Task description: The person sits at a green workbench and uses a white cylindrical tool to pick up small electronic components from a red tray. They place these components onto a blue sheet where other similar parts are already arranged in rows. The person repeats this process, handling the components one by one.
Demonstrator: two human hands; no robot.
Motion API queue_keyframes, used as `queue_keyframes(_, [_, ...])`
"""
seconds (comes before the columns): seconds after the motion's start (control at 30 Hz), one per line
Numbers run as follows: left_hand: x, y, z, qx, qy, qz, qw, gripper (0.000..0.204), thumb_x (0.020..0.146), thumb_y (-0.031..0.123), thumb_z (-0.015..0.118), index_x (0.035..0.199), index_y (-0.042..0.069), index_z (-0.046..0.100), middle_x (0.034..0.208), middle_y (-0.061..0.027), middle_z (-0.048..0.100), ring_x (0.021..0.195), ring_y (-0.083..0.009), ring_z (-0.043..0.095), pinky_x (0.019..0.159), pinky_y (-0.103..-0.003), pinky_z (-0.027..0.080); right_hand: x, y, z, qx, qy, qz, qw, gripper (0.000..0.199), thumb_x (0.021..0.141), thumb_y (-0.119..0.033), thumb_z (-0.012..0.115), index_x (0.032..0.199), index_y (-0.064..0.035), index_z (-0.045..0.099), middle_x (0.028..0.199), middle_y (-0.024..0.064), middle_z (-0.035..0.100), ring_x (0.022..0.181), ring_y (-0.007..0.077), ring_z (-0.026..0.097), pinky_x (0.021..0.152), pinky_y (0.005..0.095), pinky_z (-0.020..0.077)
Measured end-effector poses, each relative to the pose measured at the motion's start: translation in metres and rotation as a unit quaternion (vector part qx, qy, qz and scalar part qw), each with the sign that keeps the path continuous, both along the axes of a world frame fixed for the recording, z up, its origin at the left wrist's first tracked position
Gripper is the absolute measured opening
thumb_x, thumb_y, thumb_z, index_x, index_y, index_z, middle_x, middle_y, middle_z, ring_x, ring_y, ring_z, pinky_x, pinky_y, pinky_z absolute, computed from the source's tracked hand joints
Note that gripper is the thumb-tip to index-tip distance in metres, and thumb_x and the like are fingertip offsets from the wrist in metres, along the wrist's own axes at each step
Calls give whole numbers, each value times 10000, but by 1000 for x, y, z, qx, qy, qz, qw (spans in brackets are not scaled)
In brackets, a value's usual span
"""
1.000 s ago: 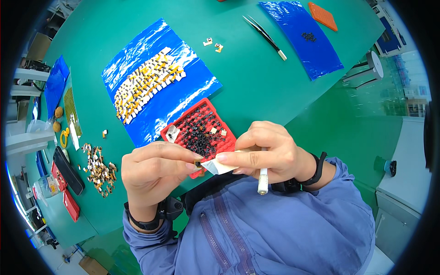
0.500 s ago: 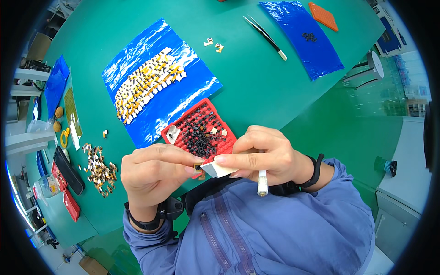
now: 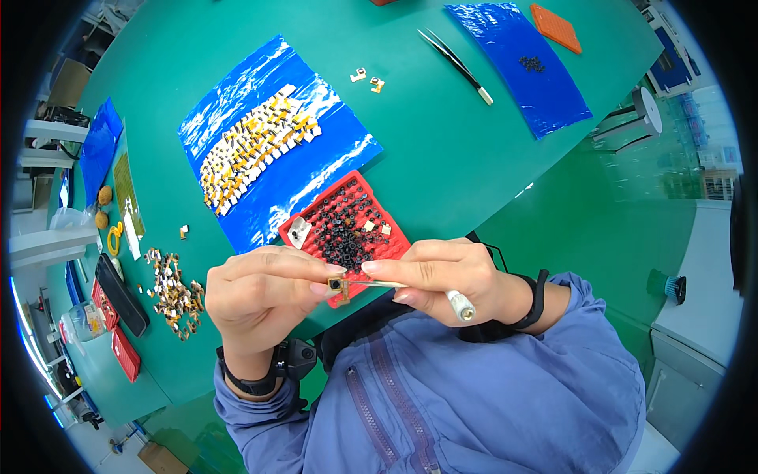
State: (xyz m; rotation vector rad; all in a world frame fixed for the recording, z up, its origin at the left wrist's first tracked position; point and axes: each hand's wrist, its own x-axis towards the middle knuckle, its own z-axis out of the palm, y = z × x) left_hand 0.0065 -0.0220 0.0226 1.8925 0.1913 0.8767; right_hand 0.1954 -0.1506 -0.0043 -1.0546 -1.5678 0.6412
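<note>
My left hand [image 3: 264,294] pinches a small square gold-framed part [image 3: 339,285] with a dark centre, close to my chest. My right hand [image 3: 442,275] grips a thin white-handled tool [image 3: 426,287] whose tip touches that part. Just beyond my hands lies a red tray [image 3: 344,231] full of tiny black rings, with a few small white parts on it. Farther off, a blue plastic sheet [image 3: 276,146] carries rows of several small gold and white parts.
A loose pile of similar parts [image 3: 174,288] lies at the left on the green table [image 3: 442,150]. Tweezers [image 3: 456,65], two stray parts [image 3: 368,79], a second blue sheet [image 3: 517,63] with black rings and an orange tray [image 3: 557,26] sit far off.
The small white piece held between my fingers is gone from view; the gold-framed part now shows at my fingertips, with the tool's tip on it. My hands stayed in place.
</note>
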Motion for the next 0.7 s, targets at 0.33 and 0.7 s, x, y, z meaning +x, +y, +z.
queue_keyframes(0.33, [1,0,0,4,3,-5,1000,104,700,-38,722,762,12,656,802,-148,693,690,-201,680,606,-278,534,-2,-2,1,-36,8,-19,999,298,840,-36,615,1134,15,616,719,75,671,509,102,607,463,237,484])
queue_keyframes(0.7, [2,4,-1,4,-37,13,999,176,644,-116,676,776,-2,653,833,-165,678,745,-246,682,668,-324,558,0,-1,1,-69,-7,-23,997,248,863,-84,606,1098,-5,624,841,119,676,624,203,647,558,279,510])
